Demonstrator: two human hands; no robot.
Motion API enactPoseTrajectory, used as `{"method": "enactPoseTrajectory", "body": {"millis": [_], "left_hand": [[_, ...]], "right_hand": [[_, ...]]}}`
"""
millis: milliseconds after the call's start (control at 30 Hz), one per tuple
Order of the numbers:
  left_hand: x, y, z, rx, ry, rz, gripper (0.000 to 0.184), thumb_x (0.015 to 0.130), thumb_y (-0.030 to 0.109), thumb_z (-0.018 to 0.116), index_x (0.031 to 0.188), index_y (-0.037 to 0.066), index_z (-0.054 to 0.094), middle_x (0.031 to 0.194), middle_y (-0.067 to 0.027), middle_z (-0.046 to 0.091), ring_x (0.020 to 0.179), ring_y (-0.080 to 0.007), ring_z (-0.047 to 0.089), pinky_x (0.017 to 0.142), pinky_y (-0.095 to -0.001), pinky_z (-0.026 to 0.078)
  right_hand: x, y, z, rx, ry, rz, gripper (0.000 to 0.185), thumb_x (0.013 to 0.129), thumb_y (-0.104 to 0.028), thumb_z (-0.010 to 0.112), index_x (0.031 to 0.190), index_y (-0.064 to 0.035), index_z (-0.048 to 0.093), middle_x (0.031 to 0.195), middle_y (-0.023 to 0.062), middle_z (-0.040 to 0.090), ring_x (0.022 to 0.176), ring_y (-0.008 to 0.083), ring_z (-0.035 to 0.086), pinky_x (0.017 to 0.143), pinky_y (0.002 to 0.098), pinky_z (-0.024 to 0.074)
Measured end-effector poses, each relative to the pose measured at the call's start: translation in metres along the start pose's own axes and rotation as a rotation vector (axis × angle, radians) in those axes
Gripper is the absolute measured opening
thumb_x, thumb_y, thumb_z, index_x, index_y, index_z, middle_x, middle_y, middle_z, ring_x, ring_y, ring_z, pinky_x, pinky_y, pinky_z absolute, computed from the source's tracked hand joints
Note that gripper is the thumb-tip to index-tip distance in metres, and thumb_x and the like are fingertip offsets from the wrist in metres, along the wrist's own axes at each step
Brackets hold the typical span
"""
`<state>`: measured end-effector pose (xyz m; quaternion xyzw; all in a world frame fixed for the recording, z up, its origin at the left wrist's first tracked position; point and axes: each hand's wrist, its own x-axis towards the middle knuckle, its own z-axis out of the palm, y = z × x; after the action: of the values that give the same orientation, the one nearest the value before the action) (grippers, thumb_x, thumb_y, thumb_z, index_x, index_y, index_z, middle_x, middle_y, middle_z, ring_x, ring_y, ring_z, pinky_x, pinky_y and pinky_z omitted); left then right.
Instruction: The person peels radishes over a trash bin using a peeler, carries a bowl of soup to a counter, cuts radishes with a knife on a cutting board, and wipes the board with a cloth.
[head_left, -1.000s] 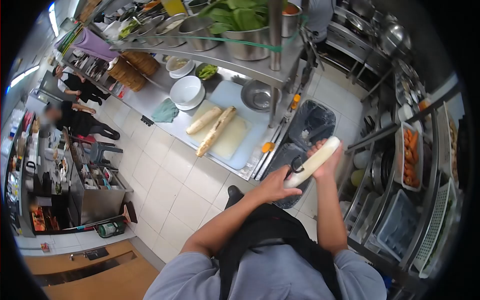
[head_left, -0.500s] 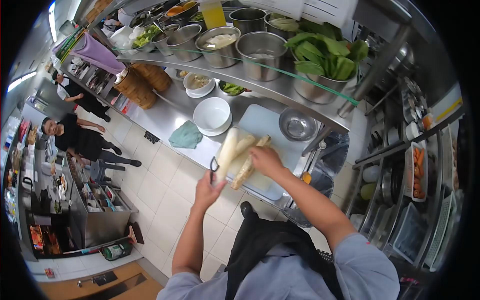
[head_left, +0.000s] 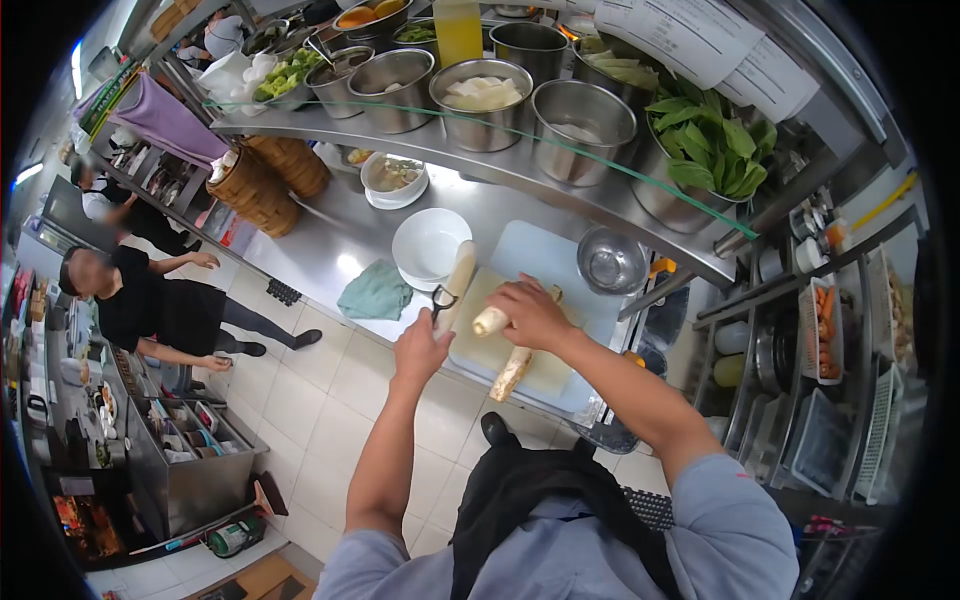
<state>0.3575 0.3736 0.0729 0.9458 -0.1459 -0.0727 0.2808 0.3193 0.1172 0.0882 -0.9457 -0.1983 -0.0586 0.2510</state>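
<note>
Between the earlier head frame and this one, my right hand is shifting from the mottled root to the shorter root.

Head view: my left hand is curling closed around the lower end of a long pale root together with a black peeler, probably so that one grip is serving both and the other hand is staying free. The pale root is slanting up near the board's left edge, its far end overlapping a white bowl in view; whether they are touching, I cannot tell. My right fingers are bending mostly closed over the shorter root, holding it from above. Beside it, the mottled root is lying aslant, its near end pointing towards me. A pale sheet is lying between the roots and the blue cutting board, presumably keeping them off it. A steel bowl and a green cloth are resting to either side, seemingly within reach yet out of the way.
</note>
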Motion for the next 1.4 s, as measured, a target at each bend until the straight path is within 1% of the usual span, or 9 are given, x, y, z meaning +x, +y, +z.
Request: {"method": "enactPoseTrajectory", "body": {"millis": [300, 467, 567, 733, 800, 967, 1100, 1167, 1400], "left_hand": [[0.001, 0.026, 0.102, 0.318, 0.021, 0.177, 0.046, 0.079, 0.037, 0.08, 0.104, 0.006, 0.056, 0.094, -0.0106, 0.066, 0.083, -0.0331, 0.07, 0.067, -0.0465, 0.055], [0.003, 0.04, 0.09, 0.303, 0.059, 0.22, 0.055, 0.078, 0.047, 0.079, 0.105, 0.004, 0.057, 0.105, -0.0149, 0.063, 0.094, -0.0344, 0.066, 0.074, -0.049, 0.052], [0.015, 0.063, 0.106, 0.298, 0.093, 0.215, 0.057, 0.078, 0.047, 0.078, 0.11, 0.004, 0.059, 0.109, -0.0159, 0.061, 0.098, -0.0348, 0.063, 0.079, -0.0497, 0.05], [0.023, 0.095, 0.072, 0.288, 0.241, 0.211, 0.048, 0.08, 0.045, 0.076, 0.104, 0.005, 0.063, 0.104, -0.0162, 0.063, 0.096, -0.0358, 0.063, 0.078, -0.048, 0.05], [0.041, 0.085, 0.037, 0.14, 0.297, 0.193, 0.038, 0.085, 0.039, 0.074, 0.083, 0.002, 0.064, 0.083, -0.019, 0.065, 0.08, -0.0383, 0.065, 0.068, -0.0494, 0.05], [-0.014, -0.046, -0.015, -0.053, -0.168, 0.022, 0.033, 0.093, 0.033, 0.06, 0.081, 0.003, 0.062, 0.084, -0.0211, 0.068, 0.084, -0.0416, 0.066, 0.074, -0.05, 0.052], [-0.192, -0.293, 0.184, 0.046, -1.045, -0.215, 0.076, 0.094, 0.064, 0.054, 0.139, 0.003, 0.057, 0.146, -0.0215, 0.053, 0.128, -0.0381, 0.058, 0.109, -0.0506, 0.043], [-0.187, -0.237, 0.11, 0.136, -1.198, -0.417, 0.092, 0.089, 0.074, 0.054, 0.144, 0.0, 0.051, 0.154, -0.0192, 0.045, 0.135, -0.0361, 0.052, 0.115, -0.0488, 0.039], [0.009, -0.208, -0.009, -0.23, -0.357, -0.078, 0.03, 0.094, 0.033, 0.058, 0.091, 0.005, 0.067, 0.088, -0.0176, 0.07, 0.084, -0.0391, 0.066, 0.074, -0.0453, 0.052]], "right_hand": [[-0.139, -0.008, -0.063, 1.471, 0.772, 0.557, 0.058, 0.08, -0.007, 0.065, 0.135, -0.0076, 0.045, 0.108, 0.0087, 0.057, 0.094, 0.0241, 0.063, 0.088, 0.0451, 0.0564], [-0.226, 0.007, -0.072, 1.713, 0.753, 0.844, 0.039, 0.094, -0.029, 0.064, 0.125, -0.0126, 0.046, 0.09, 0.0067, 0.056, 0.077, 0.0194, 0.062, 0.069, 0.0426, 0.0572], [-0.211, 0.009, -0.056, 1.192, 0.554, 1.07, 0.045, 0.098, -0.026, 0.064, 0.131, -0.0124, 0.037, 0.092, 0.0092, 0.057, 0.075, 0.0183, 0.061, 0.058, 0.038, 0.0531], [-0.139, 0.049, 0.033, 0.893, 0.328, 0.945, 0.078, 0.093, -0.021, 0.067, 0.151, -0.0035, 0.018, 0.126, 0.0283, 0.057, 0.118, 0.0381, 0.059, 0.104, 0.0397, 0.0437], [-0.138, 0.074, 0.077, 0.555, 0.37, 0.847, 0.077, 0.092, -0.023, 0.07, 0.149, -0.0028, 0.021, 0.125, 0.0297, 0.058, 0.115, 0.0392, 0.06, 0.1, 0.0404, 0.0463], [-0.13, 0.056, 0.07, 0.124, 0.318, 0.774, 0.069, 0.086, -0.028, 0.077, 0.137, -0.0006, 0.039, 0.113, 0.027, 0.063, 0.103, 0.0404, 0.064, 0.092, 0.0426, 0.0506], [-0.092, 0.021, 0.019, -0.057, 0.402, 0.771, 0.029, 0.085, -0.02, 0.075, 0.094, -0.0017, 0.054, 0.085, 0.0177, 0.058, 0.081, 0.0389, 0.059, 0.075, 0.0459, 0.0476], [-0.054, 0.021, -0.004, -0.131, 0.44, 0.629, 0.035, 0.084, -0.012, 0.073, 0.066, -0.0011, 0.045, 0.08, 0.0189, 0.054, 0.075, 0.0411, 0.053, 0.068, 0.049, 0.0418], [0.061, 0.119, -0.03, -0.344, -0.031, 0.869, 0.018, 0.084, -0.02, 0.072, 0.097, -0.0082, 0.068, 0.102, 0.0218, 0.069, 0.098, 0.0401, 0.066, 0.083, 0.0496, 0.0515]]}}
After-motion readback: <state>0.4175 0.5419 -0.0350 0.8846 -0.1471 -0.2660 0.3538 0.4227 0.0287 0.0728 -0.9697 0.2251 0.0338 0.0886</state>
